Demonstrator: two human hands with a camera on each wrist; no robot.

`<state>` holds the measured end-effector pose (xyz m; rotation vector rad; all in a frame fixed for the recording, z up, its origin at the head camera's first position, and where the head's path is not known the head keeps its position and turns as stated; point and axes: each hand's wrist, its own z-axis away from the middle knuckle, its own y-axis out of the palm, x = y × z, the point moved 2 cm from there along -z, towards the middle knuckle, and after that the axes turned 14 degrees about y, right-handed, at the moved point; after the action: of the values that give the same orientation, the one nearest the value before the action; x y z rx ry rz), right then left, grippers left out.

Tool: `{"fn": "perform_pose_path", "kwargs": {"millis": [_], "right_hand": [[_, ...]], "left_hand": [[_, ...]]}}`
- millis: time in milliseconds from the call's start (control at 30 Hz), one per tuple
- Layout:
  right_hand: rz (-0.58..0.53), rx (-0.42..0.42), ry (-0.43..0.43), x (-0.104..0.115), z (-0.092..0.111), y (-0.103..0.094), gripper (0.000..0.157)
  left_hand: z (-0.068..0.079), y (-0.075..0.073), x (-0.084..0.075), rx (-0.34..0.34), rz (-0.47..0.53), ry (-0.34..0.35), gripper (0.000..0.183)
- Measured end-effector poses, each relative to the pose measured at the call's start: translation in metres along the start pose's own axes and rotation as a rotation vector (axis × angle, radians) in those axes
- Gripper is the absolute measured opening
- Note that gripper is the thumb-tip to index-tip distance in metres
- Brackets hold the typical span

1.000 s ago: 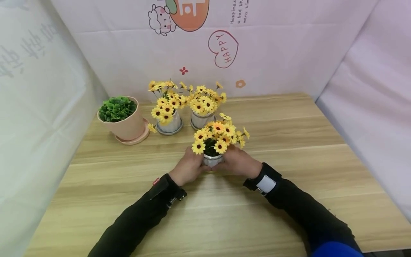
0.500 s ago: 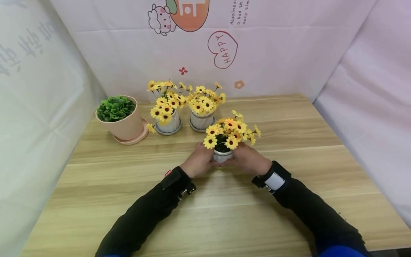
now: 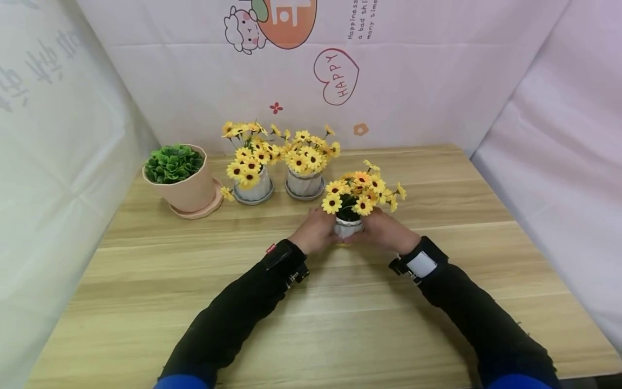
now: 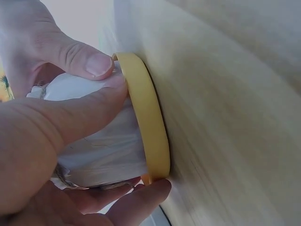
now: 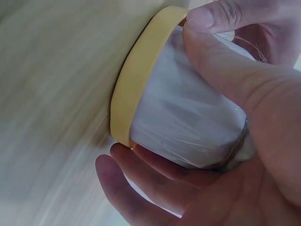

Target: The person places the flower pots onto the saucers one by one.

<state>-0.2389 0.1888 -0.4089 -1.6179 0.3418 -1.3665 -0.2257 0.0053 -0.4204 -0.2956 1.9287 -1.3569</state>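
Observation:
A small white flowerpot (image 3: 347,229) with yellow daisy-like flowers (image 3: 362,197) stands upright between both hands, right of the middle of the table. The left hand (image 3: 317,231) grips it from the left and the right hand (image 3: 387,232) from the right, thumbs meeting on the near side. Under the pot is a yellow saucer (image 4: 146,117), which fingertips of the left hand touch in the left wrist view. Twine shows round the pot's upper part in the right wrist view, where the saucer (image 5: 136,82) lies close against the tabletop; whether it touches is unclear.
Two more flowerpots with yellow flowers, one at the left (image 3: 255,186) and one nearer the middle (image 3: 305,182), stand on grey saucers at the back. A pink pot (image 3: 189,190) with green leaves is further left. White printed cloth (image 3: 413,81) walls the wooden table (image 3: 311,335).
Both hands have carried the flowerpot and its saucer to the right and slightly away from the person. The other pots keep their places.

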Motion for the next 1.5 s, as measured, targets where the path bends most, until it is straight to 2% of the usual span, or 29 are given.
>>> {"fn": "perform_pose_path", "kwargs": {"millis": [167,467,600,633,733,867,967,1100,1267,1500], "right_hand": [[0.021,-0.013,0.017,-0.007,-0.004,-0.006,0.075],[0.076,-0.012,0.088,-0.018,-0.015,-0.016,0.069],[0.077,-0.015,0.093,-0.023,-0.021,-0.021,0.073],[0.067,-0.013,0.093,-0.024,-0.023,-0.023,0.075],[0.041,-0.009,0.112,-0.030,-0.028,-0.026,0.081],[0.021,-0.003,0.155,-0.036,-0.036,-0.029,0.085],[0.003,0.012,0.194,-0.040,-0.041,-0.032,0.085],[0.009,0.028,0.254,-0.043,-0.047,-0.037,0.085],[0.041,0.037,0.298,-0.045,-0.054,-0.043,0.084],[0.055,0.040,0.351,-0.050,-0.064,-0.048,0.078]], "left_hand": [[-0.011,0.002,0.002,0.011,-0.017,-0.008,0.029],[-0.037,0.003,0.011,0.041,-0.002,-0.074,0.056],[-0.048,0.003,0.018,0.053,0.024,-0.100,0.056],[-0.052,0.005,0.022,0.057,0.028,-0.108,0.056],[-0.068,0.022,0.046,0.040,0.015,-0.116,0.059],[-0.093,0.050,0.082,0.036,-0.079,-0.112,0.066],[-0.095,0.035,0.069,0.065,-0.089,-0.130,0.065],[-0.088,0.005,0.037,0.096,-0.034,-0.168,0.065],[-0.093,-0.001,0.037,0.122,-0.012,-0.190,0.068],[-0.104,-0.006,0.043,0.118,0.057,-0.200,0.072]]}}
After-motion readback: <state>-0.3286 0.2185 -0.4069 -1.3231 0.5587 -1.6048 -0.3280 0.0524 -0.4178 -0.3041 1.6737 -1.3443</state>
